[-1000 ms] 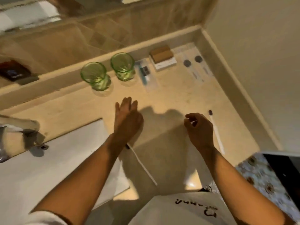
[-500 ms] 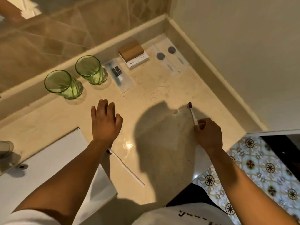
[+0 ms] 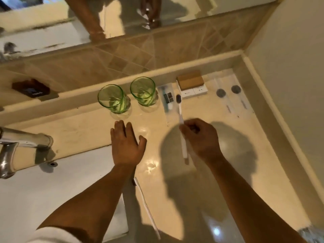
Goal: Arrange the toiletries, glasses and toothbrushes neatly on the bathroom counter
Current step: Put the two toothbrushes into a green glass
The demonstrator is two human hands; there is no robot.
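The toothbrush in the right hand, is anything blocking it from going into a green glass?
Nothing visible does. The right hand holds the toothbrush just right of the nearer glass, whose mouth is open and empty.

**Stone, glass and plastic under my hands**

The counter (image 3: 228, 155) looks like polished cream stone, glossy where light glares at lower centre. Two glasses (image 3: 112, 99) (image 3: 142, 92) at upper centre are clear green glass. The toothbrush (image 3: 181, 123) in my right hand (image 3: 199, 137) is smooth white plastic. At left, the tap (image 3: 10, 155) is shiny metal. The box (image 3: 190, 81) looks like matt brown card.
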